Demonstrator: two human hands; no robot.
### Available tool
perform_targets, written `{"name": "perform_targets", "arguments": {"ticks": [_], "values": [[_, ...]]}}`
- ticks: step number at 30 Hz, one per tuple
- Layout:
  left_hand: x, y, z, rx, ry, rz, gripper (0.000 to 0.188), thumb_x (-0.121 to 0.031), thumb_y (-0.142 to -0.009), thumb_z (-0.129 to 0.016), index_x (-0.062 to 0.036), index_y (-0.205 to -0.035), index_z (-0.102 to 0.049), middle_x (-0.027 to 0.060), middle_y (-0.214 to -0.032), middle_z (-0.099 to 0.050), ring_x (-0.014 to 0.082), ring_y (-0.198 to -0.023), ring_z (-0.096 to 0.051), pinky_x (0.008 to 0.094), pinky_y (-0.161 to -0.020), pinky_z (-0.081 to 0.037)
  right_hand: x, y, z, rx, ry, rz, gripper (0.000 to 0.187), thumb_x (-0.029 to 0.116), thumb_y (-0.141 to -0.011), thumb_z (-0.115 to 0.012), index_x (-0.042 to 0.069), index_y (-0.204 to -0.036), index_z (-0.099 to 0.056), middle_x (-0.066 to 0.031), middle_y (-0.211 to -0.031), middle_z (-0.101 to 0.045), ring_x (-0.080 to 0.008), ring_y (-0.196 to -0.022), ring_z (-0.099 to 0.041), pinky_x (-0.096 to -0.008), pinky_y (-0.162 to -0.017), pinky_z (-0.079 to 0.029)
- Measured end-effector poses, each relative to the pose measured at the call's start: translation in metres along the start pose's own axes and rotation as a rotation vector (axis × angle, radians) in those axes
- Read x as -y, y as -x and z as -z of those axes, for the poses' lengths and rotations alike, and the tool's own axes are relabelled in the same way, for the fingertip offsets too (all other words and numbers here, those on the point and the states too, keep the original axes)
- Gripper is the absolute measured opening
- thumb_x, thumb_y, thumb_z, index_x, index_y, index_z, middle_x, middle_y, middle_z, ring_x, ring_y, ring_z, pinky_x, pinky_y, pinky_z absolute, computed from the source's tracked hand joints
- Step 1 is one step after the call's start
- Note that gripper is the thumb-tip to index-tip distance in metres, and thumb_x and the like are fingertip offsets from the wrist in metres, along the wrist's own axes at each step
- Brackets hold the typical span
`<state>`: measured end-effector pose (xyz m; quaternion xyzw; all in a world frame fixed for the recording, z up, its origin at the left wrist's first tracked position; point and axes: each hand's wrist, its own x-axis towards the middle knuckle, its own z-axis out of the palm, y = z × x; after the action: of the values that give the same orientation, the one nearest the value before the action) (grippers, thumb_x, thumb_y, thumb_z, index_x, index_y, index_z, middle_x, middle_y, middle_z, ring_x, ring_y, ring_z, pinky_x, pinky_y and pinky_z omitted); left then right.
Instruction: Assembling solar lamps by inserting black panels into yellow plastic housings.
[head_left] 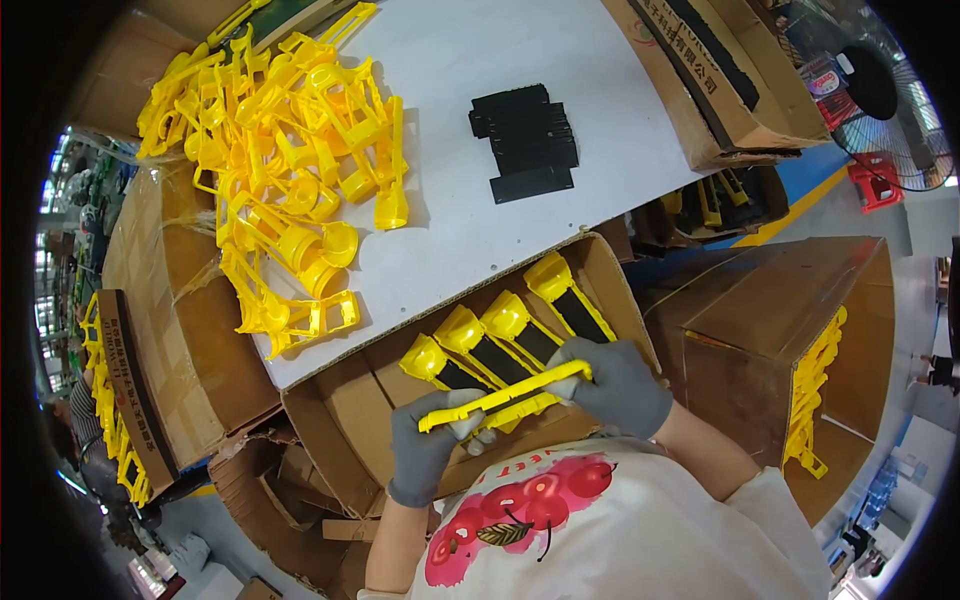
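Observation:
Both my hands, in grey gloves, hold one yellow plastic frame (510, 397) with a dark strip showing along it. My left hand (425, 440) is closed round its left end, and my right hand (612, 388) grips the right end. The part is held level over the near side of an open cardboard box (350, 410). Inside that box, several yellow plastic parts with black panels (508, 335) lie side by side in a slanting row. My fingertips are partly hidden behind the held frame.
A heap of yellow plastic parts (290, 150) covers the left of the white table (440, 240). Black strips (525, 143) lie stacked at its middle. A long carton (720, 80) sits at the far right. Another carton (760, 330) with yellow parts stands right; a fan (885, 110) is beyond.

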<state>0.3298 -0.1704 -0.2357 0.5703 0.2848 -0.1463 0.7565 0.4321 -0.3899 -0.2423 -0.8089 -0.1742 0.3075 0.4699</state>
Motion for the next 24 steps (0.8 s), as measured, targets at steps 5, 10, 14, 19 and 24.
{"name": "perform_targets", "arguments": {"ticks": [5, 10, 14, 19, 24], "values": [[-0.001, 0.015, 0.010, -0.054, -0.068, 0.083, 0.023, 0.000, -0.084, -0.064, 0.0076, -0.106, -0.063, 0.0137, -0.083, -0.067, 0.0179, -0.065, -0.067, 0.0228, -0.050, -0.051, -0.004, 0.005, -0.018, 0.026, 0.210, 0.076, 0.019, 0.020, -0.081, -0.071, 0.006, -0.091, -0.063, -0.0079, -0.069, -0.065, -0.0197, -0.062, -0.066, -0.0279, -0.057, -0.050], [-0.019, 0.019, 0.081, -0.088, -0.178, 0.100, 0.018, -0.003, -0.082, -0.064, 0.0037, -0.099, -0.063, 0.0099, -0.077, -0.067, 0.0141, -0.060, -0.065, 0.0210, -0.044, -0.047, 0.024, -0.029, 0.017, -0.077, 0.145, 0.215, 0.044, 0.020, -0.072, -0.078, 0.013, -0.112, -0.062, -0.0056, -0.088, -0.067, -0.0110, -0.061, -0.060, -0.0237, -0.059, -0.048], [-0.025, 0.015, 0.122, 0.025, -0.398, 0.321, 0.017, -0.002, -0.081, -0.067, 0.0038, -0.096, -0.062, 0.0102, -0.076, -0.066, 0.0125, -0.056, -0.062, 0.0225, -0.043, -0.045, 0.027, -0.099, 0.058, -0.374, 0.484, 0.346, 0.017, 0.016, -0.079, -0.070, 0.011, -0.095, -0.068, -0.0060, -0.088, -0.064, -0.0210, -0.071, -0.063, -0.0296, -0.064, -0.050], [-0.005, -0.032, 0.107, -0.086, -1.053, 0.030, 0.048, -0.032, -0.075, -0.076, 0.0026, -0.102, -0.058, 0.0197, -0.078, -0.066, 0.0318, -0.068, -0.066, 0.0398, -0.060, -0.051, 0.017, -0.160, 0.063, -0.290, 0.833, 0.449, 0.032, 0.014, -0.076, -0.069, 0.015, -0.108, -0.061, -0.0045, -0.108, -0.056, -0.0280, -0.088, -0.062, -0.0372, -0.070, -0.052], [-0.056, -0.013, 0.072, -0.457, -1.339, -0.105, 0.039, -0.037, -0.074, -0.074, -0.0039, -0.093, -0.065, 0.0170, -0.081, -0.067, 0.0346, -0.073, -0.065, 0.0415, -0.064, -0.050, 0.026, -0.184, 0.055, -0.204, 0.996, 0.491, 0.023, 0.013, -0.073, -0.068, 0.010, -0.094, -0.058, -0.0107, -0.103, -0.054, -0.0274, -0.088, -0.059, -0.0395, -0.071, -0.051]]}}
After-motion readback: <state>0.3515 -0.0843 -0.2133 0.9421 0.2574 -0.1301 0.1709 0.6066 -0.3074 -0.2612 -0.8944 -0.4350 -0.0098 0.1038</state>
